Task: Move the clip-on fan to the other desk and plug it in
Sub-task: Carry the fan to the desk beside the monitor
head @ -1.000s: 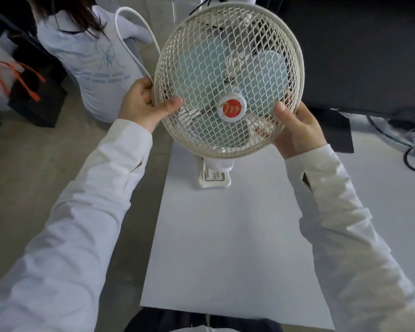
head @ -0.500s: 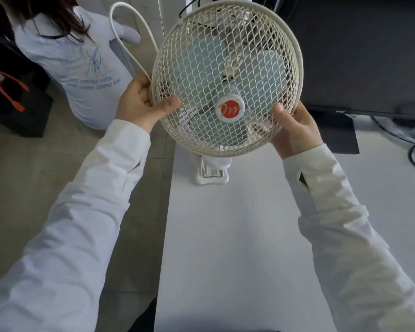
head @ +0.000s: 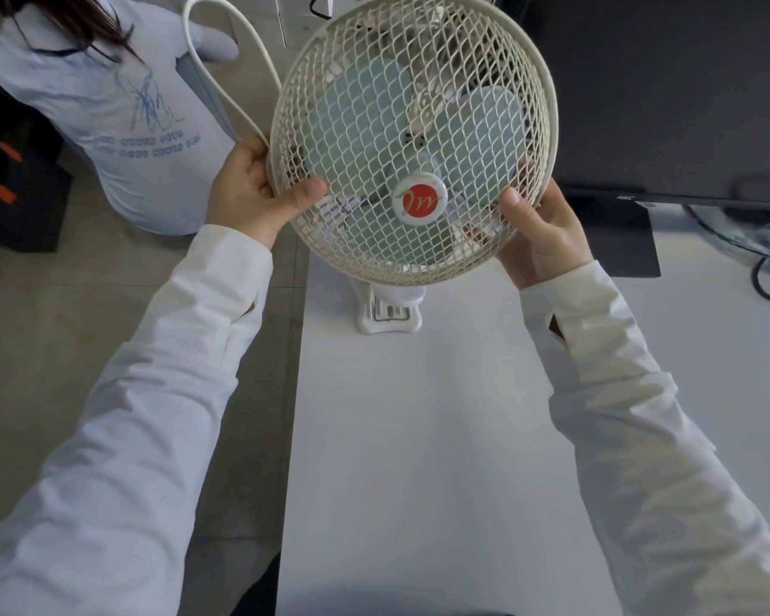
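The fan (head: 412, 140) hung over the desk's (head: 419, 437) far left corner, its clip (head: 390, 311) close to the top. The left hand (head: 250, 193) gripped the cage rim and the cord (head: 223, 68), and the right hand (head: 539, 233) curled round the opposite rim. It seemed best to hold it level and gather the cord's slack before clamping.

One wide-angle view is taken from the head, turned forward and down; the clip-on fan (head: 412, 140) is framed close at upper centre; the desk (head: 419, 437) is spread across the lower right.
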### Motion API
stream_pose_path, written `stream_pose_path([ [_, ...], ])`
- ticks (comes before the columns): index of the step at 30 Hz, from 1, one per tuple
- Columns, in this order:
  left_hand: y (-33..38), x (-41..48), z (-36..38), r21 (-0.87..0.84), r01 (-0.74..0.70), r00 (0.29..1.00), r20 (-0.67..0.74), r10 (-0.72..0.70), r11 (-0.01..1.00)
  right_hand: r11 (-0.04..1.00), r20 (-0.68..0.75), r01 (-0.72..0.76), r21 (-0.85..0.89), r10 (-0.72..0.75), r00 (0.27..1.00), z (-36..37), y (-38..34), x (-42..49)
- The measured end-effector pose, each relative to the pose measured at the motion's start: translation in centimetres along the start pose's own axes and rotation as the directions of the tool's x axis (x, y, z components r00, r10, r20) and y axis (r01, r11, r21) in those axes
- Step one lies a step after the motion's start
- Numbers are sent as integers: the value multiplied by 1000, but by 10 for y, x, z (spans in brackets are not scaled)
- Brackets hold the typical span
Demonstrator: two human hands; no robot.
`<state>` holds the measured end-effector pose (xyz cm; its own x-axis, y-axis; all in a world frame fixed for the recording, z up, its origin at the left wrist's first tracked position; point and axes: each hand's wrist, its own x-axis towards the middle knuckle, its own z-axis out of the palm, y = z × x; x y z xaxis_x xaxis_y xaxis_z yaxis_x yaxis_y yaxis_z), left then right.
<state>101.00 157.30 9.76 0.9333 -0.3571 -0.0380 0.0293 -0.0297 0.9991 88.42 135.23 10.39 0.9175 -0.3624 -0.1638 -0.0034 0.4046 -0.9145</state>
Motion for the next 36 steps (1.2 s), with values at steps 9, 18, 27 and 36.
stream_pose_path([
  [9,0,10,5,-11,-11,1000,1,11,1000,1000,3,10,-7,-10,1000,-7,0,8],
  [18,-8,12,2,-38,14,1000,-2,-14,999,1000,-16,-7,-21,6,1000,-5,3,14],
  [27,-5,13,2,-42,28,1000,10,-28,999,999,-17,16,-37,-17,1000,-5,1,17],
  [36,-8,15,-7,-39,63,998,10,-63,997,996,-22,4,-94,-7,1000,4,4,19],
])
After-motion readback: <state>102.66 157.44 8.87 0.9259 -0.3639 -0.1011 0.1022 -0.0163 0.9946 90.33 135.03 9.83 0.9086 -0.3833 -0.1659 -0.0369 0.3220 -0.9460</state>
